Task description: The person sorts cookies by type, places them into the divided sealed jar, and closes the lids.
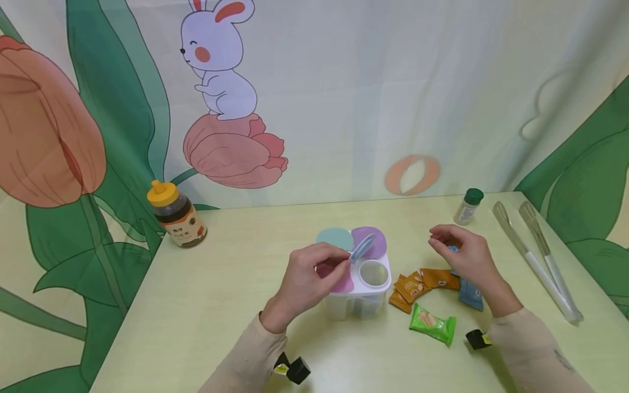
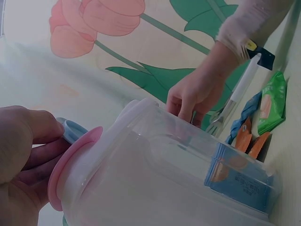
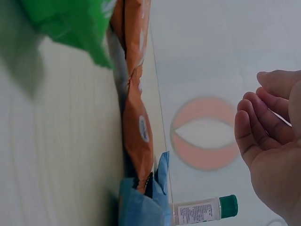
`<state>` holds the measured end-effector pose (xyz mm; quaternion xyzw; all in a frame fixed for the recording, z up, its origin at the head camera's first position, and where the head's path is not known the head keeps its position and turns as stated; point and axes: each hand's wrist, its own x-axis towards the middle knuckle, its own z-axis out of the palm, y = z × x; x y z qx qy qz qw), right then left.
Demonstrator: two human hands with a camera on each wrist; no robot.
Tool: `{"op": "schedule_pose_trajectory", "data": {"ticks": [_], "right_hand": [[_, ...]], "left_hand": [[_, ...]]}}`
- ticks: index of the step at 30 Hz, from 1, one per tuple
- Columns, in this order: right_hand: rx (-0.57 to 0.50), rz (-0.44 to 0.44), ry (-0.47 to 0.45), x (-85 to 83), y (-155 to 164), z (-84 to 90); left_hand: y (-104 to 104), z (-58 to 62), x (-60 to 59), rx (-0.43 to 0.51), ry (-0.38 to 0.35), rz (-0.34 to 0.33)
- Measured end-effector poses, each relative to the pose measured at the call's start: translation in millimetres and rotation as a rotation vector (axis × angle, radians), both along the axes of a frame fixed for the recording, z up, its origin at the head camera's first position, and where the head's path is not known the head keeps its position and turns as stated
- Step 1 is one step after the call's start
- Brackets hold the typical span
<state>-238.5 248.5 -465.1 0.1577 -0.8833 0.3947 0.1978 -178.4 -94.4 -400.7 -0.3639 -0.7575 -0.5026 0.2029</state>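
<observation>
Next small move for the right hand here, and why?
Probably lower the right hand onto one of the orange packets and pinch it. That hand hovers empty, fingers loosely curled, above the packets on the table, while the left hand holds a blue lid up on the clear container, one round compartment standing open.

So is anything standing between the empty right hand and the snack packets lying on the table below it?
Nothing visible: the right hand hovers empty directly above the orange foil packets and blue packet, with only air between them.
</observation>
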Motion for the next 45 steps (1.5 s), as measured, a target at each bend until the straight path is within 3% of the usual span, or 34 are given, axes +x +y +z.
{"op": "schedule_pose_trajectory", "data": {"ticks": [16,28,45], "right_hand": [[0.086,-0.124,-0.107,-9.6,21.0,-21.0],[0.153,-0.192,-0.195,-17.4,36.4,-24.1],[0.197,-0.158,-0.281,-27.8,43.3,-22.4]], "left_hand": [[0.1,-1.0,-1.1,0.007,0.017,-0.013],[-0.6,0.1,-0.7,-0.001,0.003,-0.007],[-0.7,-1.5,-1.8,-0.003,0.016,-0.010]]}}
